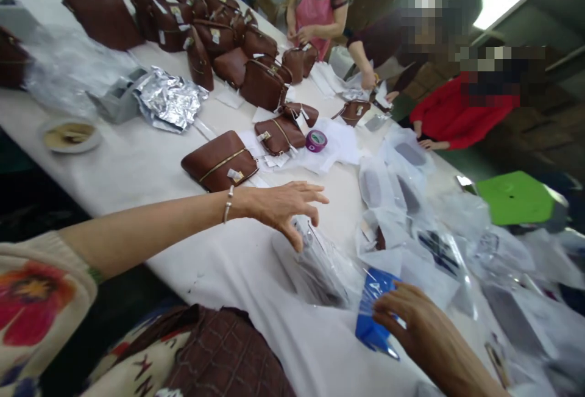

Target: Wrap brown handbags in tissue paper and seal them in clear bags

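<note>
Dark brown cloth (228,354), marked with a net-like pattern, is seen nearest, at six o'clock on the wearer's body. Just beyond it, on the white-covered table (214,263), a clear-wrapped grey bundle (315,275) is laid near the centre, presumably for easy reach by both hands. Over its far end the left hand (283,205) is held with fingers spread and curved, the thumb parted from them; nothing is gripped there. At four o'clock the right hand (411,311) is held with fingertips over a blue packet (368,318) (whether it is pinched or merely brushed cannot be told). Toward eleven o'clock, a brown pouch (217,162) is laid flat, its white tag (234,174) turned up, perhaps to be seen. A purple tape roll (315,141) is set at twelve o'clock beside another pouch (280,132), apparently for convenience.
</note>
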Motion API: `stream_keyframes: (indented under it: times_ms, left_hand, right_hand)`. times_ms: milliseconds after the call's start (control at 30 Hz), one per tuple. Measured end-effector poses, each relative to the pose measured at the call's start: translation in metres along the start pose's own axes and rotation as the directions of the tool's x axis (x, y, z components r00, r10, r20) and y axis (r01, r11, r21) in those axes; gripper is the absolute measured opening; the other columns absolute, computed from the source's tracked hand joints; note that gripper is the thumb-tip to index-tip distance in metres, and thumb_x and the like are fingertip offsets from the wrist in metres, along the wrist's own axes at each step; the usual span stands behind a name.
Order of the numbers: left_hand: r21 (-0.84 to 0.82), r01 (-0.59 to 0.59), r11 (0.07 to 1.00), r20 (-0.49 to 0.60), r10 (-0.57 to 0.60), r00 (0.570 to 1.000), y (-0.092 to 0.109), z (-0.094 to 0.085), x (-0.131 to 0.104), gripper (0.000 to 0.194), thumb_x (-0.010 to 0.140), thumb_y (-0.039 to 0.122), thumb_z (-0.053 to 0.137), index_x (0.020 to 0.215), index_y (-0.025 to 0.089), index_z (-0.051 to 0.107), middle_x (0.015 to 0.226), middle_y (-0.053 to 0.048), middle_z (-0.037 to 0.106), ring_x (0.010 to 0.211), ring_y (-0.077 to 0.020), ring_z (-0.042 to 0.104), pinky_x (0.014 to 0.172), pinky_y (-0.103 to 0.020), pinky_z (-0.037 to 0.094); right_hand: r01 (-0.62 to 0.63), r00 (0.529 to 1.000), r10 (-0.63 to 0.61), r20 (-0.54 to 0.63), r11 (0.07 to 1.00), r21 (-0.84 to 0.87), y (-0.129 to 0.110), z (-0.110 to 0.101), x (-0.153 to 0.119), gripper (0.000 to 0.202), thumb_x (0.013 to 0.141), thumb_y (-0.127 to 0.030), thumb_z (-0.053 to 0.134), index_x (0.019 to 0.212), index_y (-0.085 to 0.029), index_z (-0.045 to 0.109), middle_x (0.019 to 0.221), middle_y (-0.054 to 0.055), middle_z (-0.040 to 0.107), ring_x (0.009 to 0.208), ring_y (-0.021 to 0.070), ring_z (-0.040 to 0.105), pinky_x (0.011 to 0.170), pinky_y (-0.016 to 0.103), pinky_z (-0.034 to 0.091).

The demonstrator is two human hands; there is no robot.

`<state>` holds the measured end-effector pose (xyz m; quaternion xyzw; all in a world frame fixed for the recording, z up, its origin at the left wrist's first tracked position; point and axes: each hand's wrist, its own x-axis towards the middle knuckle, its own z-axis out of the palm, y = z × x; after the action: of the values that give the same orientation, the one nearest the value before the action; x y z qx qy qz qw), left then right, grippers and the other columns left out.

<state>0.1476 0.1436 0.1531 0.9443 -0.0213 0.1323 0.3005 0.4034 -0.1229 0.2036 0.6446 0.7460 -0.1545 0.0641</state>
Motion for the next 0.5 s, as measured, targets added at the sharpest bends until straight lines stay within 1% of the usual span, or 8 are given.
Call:
stream_keyframes:
  times_ms: [33,100,200,233,300,367,400,500]
  left_hand:
    - [0.060,0.002,0.998,0.050,-0.005,0.999,-0.001,-0.001,-0.004,0.042,0.068,0.046,0.085,0.100,0.023,0.070,0.150,-0.012,0.044,0.146,-0.0350,0.026,0.118,-0.050,0.021]
    - [0.196,0.030,0.980,0.071,-0.045,0.996,-0.007,-0.002,-0.009,0.027,0.071,0.037,0.085,0.087,0.021,0.069,0.152,-0.010,0.042,0.146,-0.0352,0.026,0.118,-0.052,0.020]
    - [0.363,0.092,0.927,-0.028,-0.088,0.996,-0.012,-0.007,-0.009,0.013,0.077,0.021,0.079,0.082,0.017,0.068,0.144,-0.014,0.050,0.141,-0.0344,0.035,0.115,-0.050,0.026]
    - [0.394,0.094,0.914,-0.066,-0.074,0.995,-0.009,-0.008,-0.008,0.016,0.078,0.020,0.079,0.089,0.017,0.068,0.140,-0.014,0.054,0.140,-0.0332,0.037,0.115,-0.049,0.027]
    - [0.421,0.026,0.907,-0.091,0.013,0.996,0.003,-0.004,-0.003,0.038,0.078,0.023,0.079,0.112,0.019,0.064,0.135,-0.013,0.058,0.140,-0.0299,0.037,0.117,-0.048,0.023]
    - [0.423,-0.103,0.900,-0.047,0.135,0.990,0.018,0.008,0.004,0.057,0.076,0.026,0.081,0.127,0.020,0.057,0.134,-0.012,0.059,0.138,-0.0278,0.039,0.118,-0.046,0.020]
    - [0.423,-0.159,0.892,-0.002,0.176,0.984,0.025,0.016,0.007,0.054,0.075,0.026,0.081,0.125,0.020,0.059,0.128,-0.012,0.063,0.133,-0.0273,0.045,0.117,-0.046,0.021]
    - [0.456,-0.208,0.866,0.124,0.170,0.978,0.038,0.034,0.017,0.010,0.081,0.022,0.073,0.091,0.020,0.070,0.091,-0.006,0.073,0.096,-0.0229,0.063,0.110,-0.042,0.030]
  right_hand:
    - [-0.017,1.000,0.017,-0.018,1.000,0.016,-0.001,0.001,-0.002,0.010,0.088,-0.029,0.064,0.081,-0.029,0.071,0.079,0.000,0.074,0.078,0.0212,0.070,0.093,0.042,0.051]
    - [-0.053,0.993,0.056,-0.105,0.998,0.031,-0.003,0.002,-0.006,0.008,0.090,-0.029,0.062,0.088,-0.029,0.070,0.085,0.000,0.075,0.081,0.0214,0.070,0.107,0.047,0.041]
    - [-0.097,0.979,0.095,-0.180,0.995,0.001,-0.010,0.001,-0.010,0.015,0.093,-0.026,0.055,0.090,-0.028,0.070,0.085,0.001,0.076,0.079,0.0197,0.070,0.118,0.051,0.025]
    - [-0.111,0.976,0.105,-0.191,0.994,-0.022,-0.015,0.000,-0.010,0.018,0.093,-0.024,0.053,0.088,-0.028,0.070,0.084,0.001,0.075,0.080,0.0196,0.070,0.119,0.052,0.021]
    - [-0.134,0.970,0.119,-0.210,0.989,-0.061,-0.026,-0.004,-0.007,0.021,0.093,-0.023,0.053,0.083,-0.027,0.070,0.083,0.001,0.075,0.086,0.0203,0.070,0.120,0.053,0.018]
    - [-0.142,0.969,0.123,-0.214,0.987,-0.074,-0.039,-0.009,-0.001,0.021,0.092,-0.022,0.054,0.080,-0.027,0.072,0.085,0.002,0.075,0.093,0.0216,0.069,0.118,0.053,0.021]
    - [-0.137,0.971,0.121,-0.205,0.988,-0.066,-0.045,-0.012,0.003,0.021,0.091,-0.022,0.055,0.080,-0.026,0.072,0.086,0.003,0.075,0.095,0.0222,0.068,0.117,0.053,0.023]
    - [-0.120,0.973,0.131,-0.190,0.991,0.067,-0.061,-0.019,0.020,0.018,0.091,-0.025,0.057,0.085,-0.026,0.074,0.095,0.004,0.076,0.098,0.0237,0.068,0.112,0.050,0.032]
